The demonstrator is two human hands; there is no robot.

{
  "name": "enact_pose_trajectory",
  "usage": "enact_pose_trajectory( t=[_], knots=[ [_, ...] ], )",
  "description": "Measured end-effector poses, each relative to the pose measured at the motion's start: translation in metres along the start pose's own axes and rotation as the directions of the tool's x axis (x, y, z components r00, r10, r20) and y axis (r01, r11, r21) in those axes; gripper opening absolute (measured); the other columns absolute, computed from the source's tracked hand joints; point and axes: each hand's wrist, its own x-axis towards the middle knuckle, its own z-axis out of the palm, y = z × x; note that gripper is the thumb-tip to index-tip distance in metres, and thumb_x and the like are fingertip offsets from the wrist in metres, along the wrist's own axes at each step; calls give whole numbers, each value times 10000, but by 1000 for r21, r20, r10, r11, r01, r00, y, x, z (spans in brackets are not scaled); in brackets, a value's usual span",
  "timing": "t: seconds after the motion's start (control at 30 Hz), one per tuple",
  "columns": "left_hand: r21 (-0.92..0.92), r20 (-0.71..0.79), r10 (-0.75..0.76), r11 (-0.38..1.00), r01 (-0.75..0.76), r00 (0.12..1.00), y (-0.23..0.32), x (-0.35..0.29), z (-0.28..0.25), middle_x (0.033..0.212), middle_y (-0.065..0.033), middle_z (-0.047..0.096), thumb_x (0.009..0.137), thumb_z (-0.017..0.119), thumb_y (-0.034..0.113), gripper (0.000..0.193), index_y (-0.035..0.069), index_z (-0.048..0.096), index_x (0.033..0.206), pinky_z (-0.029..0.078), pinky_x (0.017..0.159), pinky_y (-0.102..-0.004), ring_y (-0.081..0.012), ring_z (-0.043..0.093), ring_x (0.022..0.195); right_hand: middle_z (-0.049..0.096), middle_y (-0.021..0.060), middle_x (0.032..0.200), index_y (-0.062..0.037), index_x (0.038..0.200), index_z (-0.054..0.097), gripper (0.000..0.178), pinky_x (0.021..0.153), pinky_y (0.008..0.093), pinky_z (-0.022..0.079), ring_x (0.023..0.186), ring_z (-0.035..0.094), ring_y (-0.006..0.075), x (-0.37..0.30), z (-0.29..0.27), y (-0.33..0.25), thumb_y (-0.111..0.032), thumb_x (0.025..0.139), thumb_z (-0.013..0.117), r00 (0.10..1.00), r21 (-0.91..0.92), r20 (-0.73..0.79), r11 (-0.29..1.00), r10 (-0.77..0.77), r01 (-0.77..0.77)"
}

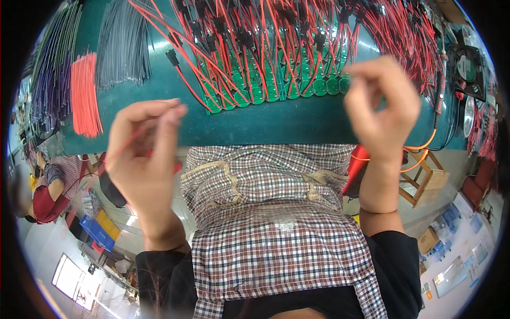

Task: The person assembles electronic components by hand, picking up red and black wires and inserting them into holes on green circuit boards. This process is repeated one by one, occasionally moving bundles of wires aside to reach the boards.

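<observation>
My left hand (146, 149) is raised over the table's near edge at left, thumb and forefinger pinched together. A thin red wire (127, 141) runs across its palm. My right hand (383, 103) hovers at the right, its fingers curled into a pinch and blurred by motion; whatever it holds, if anything, cannot be made out. Between and beyond the hands lie rows of round green circuit boards (257, 94). Many red and black wires with black connectors (245, 38) rise from them. One connector (172, 57) leans out to the left.
On the green tabletop (223, 130), bundles of red wires (86, 98), grey wires (125, 48) and dark purple wires (50, 80) lie at left. A pen-shaped tool (440, 87) on an orange cable and a black fan (466, 72) are at right. Another person (50, 196) sits at far left.
</observation>
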Motion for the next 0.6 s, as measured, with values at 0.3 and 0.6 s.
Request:
enact_pose_trajectory(
  t=[0.3, 0.6],
  knots=[
    [-126, 284, 282, 958, -256, 916, 5, -1, 81, 870, -100, 694, 822, 724, -44, 141, 28, 695, 941, 549, 656, -260, -159, 684, 776, 711, 51, 832, -82, 919, 737, 132, 665, 322, 516, 647, 651, 194, 26, -11, 60, -175, 836, 695, 987, -570, -93, 806, 131, -161],
    [72, 203, 393, 908, -414, 897, -5, -8, 108, 778, -48, 668, 737, 760, 0, 168, 91, 676, 849, 495, 539, -279, -173, 651, 614, 696, 21, 691, -25, 898, 720, 187, 647, 228, 485, 646, 631, 67, 22, -18, 45, -197, 824, 728, 835, -321, -384, 791, 394, -521]
  ],
)
